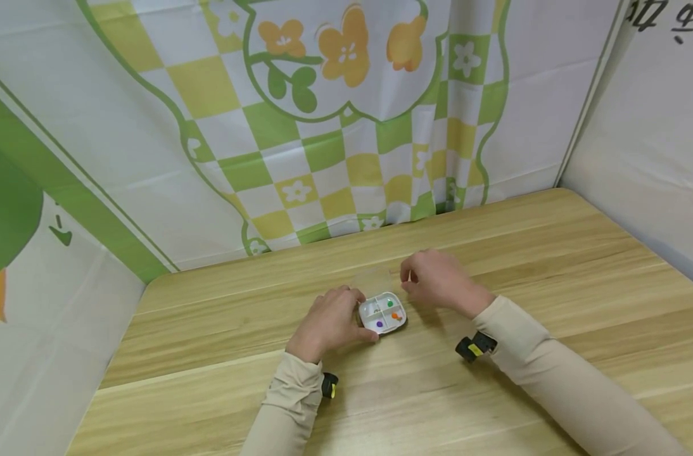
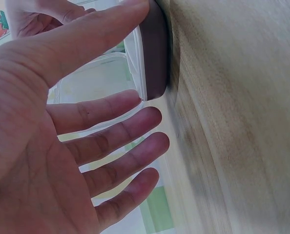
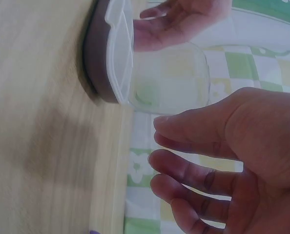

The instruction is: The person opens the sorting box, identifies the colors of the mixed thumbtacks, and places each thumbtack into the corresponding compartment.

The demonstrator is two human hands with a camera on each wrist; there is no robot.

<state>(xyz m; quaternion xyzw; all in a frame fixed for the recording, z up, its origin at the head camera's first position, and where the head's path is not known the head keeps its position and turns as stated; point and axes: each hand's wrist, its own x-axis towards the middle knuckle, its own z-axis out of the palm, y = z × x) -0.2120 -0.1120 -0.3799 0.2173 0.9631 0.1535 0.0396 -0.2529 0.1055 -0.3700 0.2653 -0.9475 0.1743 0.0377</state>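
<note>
A small pill box (image 1: 387,322) with a white four-part inside and a dark brown base (image 2: 154,53) lies on the table. Its clear lid (image 3: 172,78) is swung up at the far side. Green (image 1: 390,304), orange (image 1: 395,316) and purple (image 1: 379,323) bits sit in separate compartments. My left hand (image 1: 334,322) holds the box from the left, thumb at the near edge and index finger at the far edge; its other fingers stretch out free. To the right of the box, my right hand (image 1: 438,278) hovers with loosely curled fingers, thumb beside index finger, nothing visible between them.
The wooden table (image 1: 209,354) extends around both hands. Behind it hangs a curtain (image 1: 324,164) with green and yellow checks and flowers. A small purple thing (image 3: 94,232) shows at the bottom of the right wrist view. Black wrist cameras (image 1: 475,346) sit at both cuffs.
</note>
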